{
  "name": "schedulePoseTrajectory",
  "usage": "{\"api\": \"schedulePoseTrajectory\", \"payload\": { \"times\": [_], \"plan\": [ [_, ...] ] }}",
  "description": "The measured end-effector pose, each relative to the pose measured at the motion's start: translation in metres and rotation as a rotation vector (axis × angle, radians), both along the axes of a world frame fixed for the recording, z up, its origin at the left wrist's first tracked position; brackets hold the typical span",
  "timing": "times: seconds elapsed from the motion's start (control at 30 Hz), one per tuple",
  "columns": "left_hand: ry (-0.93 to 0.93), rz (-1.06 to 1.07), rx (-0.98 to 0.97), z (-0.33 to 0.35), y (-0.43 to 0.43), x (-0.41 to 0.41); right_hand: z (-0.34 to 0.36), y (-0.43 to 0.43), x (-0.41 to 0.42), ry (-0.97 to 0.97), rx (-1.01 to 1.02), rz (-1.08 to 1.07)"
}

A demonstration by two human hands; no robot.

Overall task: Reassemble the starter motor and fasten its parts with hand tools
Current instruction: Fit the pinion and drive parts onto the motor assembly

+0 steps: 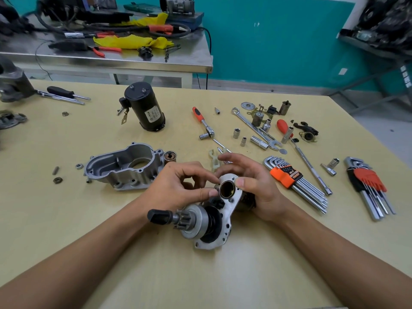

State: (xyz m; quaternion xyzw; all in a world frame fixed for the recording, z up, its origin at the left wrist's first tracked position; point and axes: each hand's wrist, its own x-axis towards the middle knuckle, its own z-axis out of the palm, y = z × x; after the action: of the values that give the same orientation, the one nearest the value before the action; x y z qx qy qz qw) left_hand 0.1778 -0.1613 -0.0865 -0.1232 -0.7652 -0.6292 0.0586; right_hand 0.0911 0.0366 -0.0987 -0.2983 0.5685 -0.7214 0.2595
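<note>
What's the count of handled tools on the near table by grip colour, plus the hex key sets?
Orange-grip ratchet: 1
Red-grip driver: 1
Black-grip screwdriver: 1
Hex key sets: 2 (orange holder, red holder)
Total: 5

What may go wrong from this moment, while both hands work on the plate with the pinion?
The left hand pinches the bronze bushing at its rim; if it goes in tilted, it might jam in the end plate. The right hand grips that plate near one end only, so the pinion end could slip. Loose nuts lie far off on the table and might be forgotten.
</note>
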Motion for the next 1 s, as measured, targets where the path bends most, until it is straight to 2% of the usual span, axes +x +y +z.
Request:
{"api": "schedulePoseTrajectory", "payload": {
  "times": [0.1, 0.27, 0.37, 0.5, 0.63, 0.83, 1.0],
  "plan": [
    [0.014, 0.024, -0.021, 0.001, 0.002, 0.000, 0.000, 0.000, 0.000, 0.008, 0.002, -0.001],
    [-0.020, -0.103, 0.004, 0.003, 0.000, 0.001, 0.000, 0.000, -0.001, 0.020, 0.013, -0.009],
    [-0.036, -0.055, 0.059, 0.003, 0.000, 0.001, 0.000, 0.000, -0.001, 0.002, 0.003, 0.000],
    [-0.024, 0.011, 0.019, 0.004, 0.001, 0.001, -0.001, 0.001, -0.002, -0.003, -0.006, 0.016],
    [-0.169, 0.005, 0.119, 0.004, 0.004, 0.002, -0.001, -0.001, -0.003, 0.037, 0.007, -0.003],
    [-0.293, -0.060, 0.136, 0.004, 0.006, -0.006, 0.011, -0.014, 0.001, 0.214, 0.055, -0.103],
    [-0.378, -0.070, 0.202, 0.002, -0.003, -0.017, 0.014, -0.023, 0.004, 0.291, 0.229, -0.219]
  ]
}}
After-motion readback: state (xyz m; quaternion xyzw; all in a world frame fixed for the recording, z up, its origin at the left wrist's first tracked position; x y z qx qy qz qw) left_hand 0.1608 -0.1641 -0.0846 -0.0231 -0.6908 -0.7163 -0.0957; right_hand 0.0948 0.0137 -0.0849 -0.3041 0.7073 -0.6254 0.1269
